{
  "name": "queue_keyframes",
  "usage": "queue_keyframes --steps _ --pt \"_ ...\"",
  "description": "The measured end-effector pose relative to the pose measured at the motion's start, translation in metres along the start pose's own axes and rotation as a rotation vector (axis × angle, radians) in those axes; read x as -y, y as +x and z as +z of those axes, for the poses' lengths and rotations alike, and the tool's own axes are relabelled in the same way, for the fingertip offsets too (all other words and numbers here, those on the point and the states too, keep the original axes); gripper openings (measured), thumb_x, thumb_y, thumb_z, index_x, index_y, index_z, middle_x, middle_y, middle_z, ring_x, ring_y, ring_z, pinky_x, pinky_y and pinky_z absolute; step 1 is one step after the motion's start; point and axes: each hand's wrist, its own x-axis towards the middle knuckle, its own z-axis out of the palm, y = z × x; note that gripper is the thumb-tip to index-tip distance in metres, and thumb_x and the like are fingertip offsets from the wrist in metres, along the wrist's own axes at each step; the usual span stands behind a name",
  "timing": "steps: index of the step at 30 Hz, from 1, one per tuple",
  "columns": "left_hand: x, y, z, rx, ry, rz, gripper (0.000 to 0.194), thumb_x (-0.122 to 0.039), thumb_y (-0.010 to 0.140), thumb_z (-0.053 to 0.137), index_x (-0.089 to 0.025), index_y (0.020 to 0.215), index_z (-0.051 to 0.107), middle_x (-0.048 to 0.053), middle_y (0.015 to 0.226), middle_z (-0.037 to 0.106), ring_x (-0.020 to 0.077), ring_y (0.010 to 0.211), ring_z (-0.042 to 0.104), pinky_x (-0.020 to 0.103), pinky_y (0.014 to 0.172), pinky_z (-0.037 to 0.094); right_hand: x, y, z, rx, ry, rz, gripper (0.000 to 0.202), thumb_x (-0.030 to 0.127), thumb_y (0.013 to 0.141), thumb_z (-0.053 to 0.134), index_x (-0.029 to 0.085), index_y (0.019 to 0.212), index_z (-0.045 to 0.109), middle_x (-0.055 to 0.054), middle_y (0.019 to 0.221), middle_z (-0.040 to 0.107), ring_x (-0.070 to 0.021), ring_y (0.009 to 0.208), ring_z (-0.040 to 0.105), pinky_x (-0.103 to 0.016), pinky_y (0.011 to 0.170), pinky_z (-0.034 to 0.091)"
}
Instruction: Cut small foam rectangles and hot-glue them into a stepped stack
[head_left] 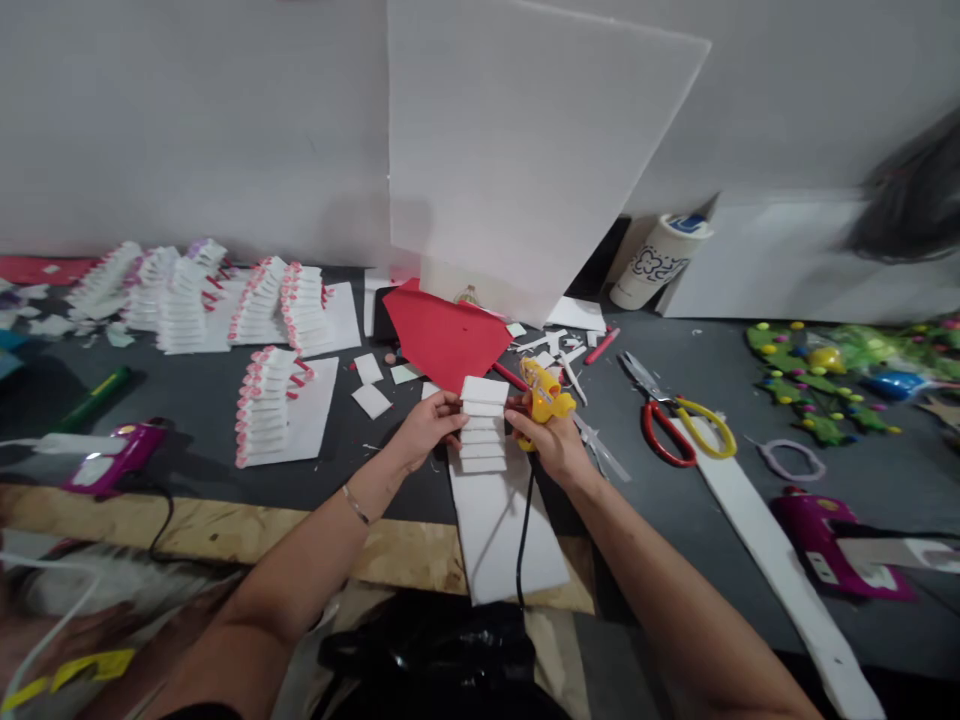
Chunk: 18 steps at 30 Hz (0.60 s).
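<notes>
Several white foam-board strips (484, 450) overlap like steps on a long white board (510, 545), which juts over the table's front edge. At the far end of that row, my left hand (429, 432) pinches the left side of a white foam-board piece (484, 391). A yellow glue gun (550, 402) is gripped in my right hand (553, 445), its black cord running down over the board. The fingertips of that same hand also touch the piece's right side. Exactly where the glue gun's nozzle points cannot be made out.
Red paper (450, 335) and white scraps (559, 350) lie beyond my hands. Scissors (667, 415), a long white strip (780, 560) and a purple device (832, 545) are to the right. Stepped white pieces with pink edges (262, 405) stand left. A person's hand (75, 630) shows lower left.
</notes>
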Motion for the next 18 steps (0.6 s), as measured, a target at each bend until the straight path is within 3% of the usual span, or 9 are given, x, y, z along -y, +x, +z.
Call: queue_keyframes --steps 6,11,13,16,17,18 --pt "0.004 -0.001 0.0 -0.001 -0.067 0.006 0.04 -0.027 0.06 0.085 -0.015 0.088 0.059 0.001 0.079 0.063 0.0108 0.067 0.058 0.021 0.05 0.054 -0.011 -0.001 -0.002 0.019 0.013 0.033 0.042 0.045 0.065 0.082 0.024 0.089 0.055 -0.003 0.094 0.068 -0.0128 0.059 0.055 -0.028 0.051 0.047" --pt "0.0 0.0 -0.006 0.037 -0.039 0.019 0.045 -0.031 0.059 0.086 -0.014 0.093 0.062 0.007 0.092 0.066 0.0158 0.074 0.064 0.023 0.051 0.054 -0.02 0.002 0.001 -0.033 0.125 0.051 0.037 0.037 0.063 0.084 0.023 0.086 0.059 0.001 0.085 0.066 -0.0099 0.057 0.053 -0.024 0.049 0.046" --pt "-0.008 0.001 -0.011 -0.061 -0.008 0.067 0.041 -0.031 0.06 0.086 -0.014 0.091 0.064 0.006 0.087 0.066 0.0138 0.07 0.062 0.02 0.047 0.049 -0.02 0.003 0.002 -0.061 0.181 0.055 0.037 0.035 0.061 0.086 0.023 0.084 0.059 0.002 0.085 0.066 -0.0096 0.058 0.055 -0.023 0.05 0.046" --pt "-0.032 -0.011 -0.014 -0.339 0.007 0.269 0.029 -0.034 0.067 0.082 -0.015 0.081 0.064 -0.004 0.061 0.054 0.0055 0.049 0.045 0.014 0.038 0.031 -0.02 0.004 0.003 -0.083 0.218 0.057 0.037 0.034 0.06 0.086 0.023 0.082 0.06 0.003 0.08 0.065 -0.0088 0.057 0.054 -0.022 0.049 0.045" --pt "-0.045 -0.02 -0.013 -0.377 -0.013 0.371 0.027 -0.035 0.07 0.08 -0.016 0.078 0.063 -0.006 0.057 0.049 0.0045 0.046 0.04 0.014 0.037 0.026 -0.021 0.005 0.003 -0.086 0.223 0.059 0.036 0.034 0.06 0.086 0.023 0.082 0.06 0.004 0.078 0.064 -0.0085 0.056 0.054 -0.021 0.048 0.045" --pt "-0.059 -0.033 -0.01 -0.343 -0.029 0.466 0.026 -0.037 0.073 0.078 -0.017 0.078 0.063 -0.006 0.056 0.048 0.0048 0.046 0.039 0.014 0.038 0.026 -0.022 0.005 0.003 -0.09 0.23 0.061 0.037 0.034 0.059 0.086 0.022 0.081 0.059 0.004 0.075 0.063 -0.0082 0.055 0.053 -0.021 0.047 0.044"
